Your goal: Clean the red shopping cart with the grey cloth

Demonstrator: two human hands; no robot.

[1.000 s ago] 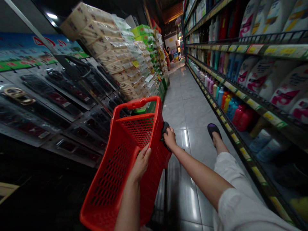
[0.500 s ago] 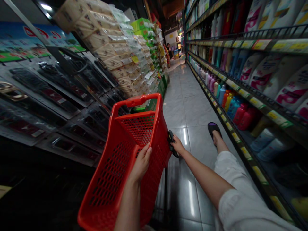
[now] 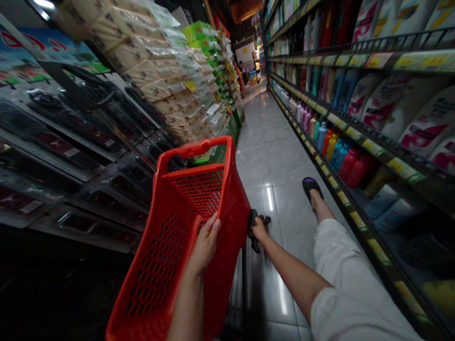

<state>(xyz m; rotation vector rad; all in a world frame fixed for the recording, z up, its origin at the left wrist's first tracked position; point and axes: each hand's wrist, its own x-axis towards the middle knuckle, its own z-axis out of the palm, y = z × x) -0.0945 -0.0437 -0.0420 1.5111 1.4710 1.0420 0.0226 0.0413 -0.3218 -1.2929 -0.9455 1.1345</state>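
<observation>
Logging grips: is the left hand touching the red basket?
Touching. Head view: left hand curls over the red basket rim; right hand grips a black handle.

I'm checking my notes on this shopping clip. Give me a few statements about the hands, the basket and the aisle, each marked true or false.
1. The left hand holds the rim of the red basket. True.
2. The right hand rests on a shelf bottle. False: it holds the black handle at the basket's side.
3. Bottles line the shelves on the right. True.
4. The basket is full of goods. False: only its mesh shows inside.
5. The foot is bare. False: it wears a dark slipper.
</observation>
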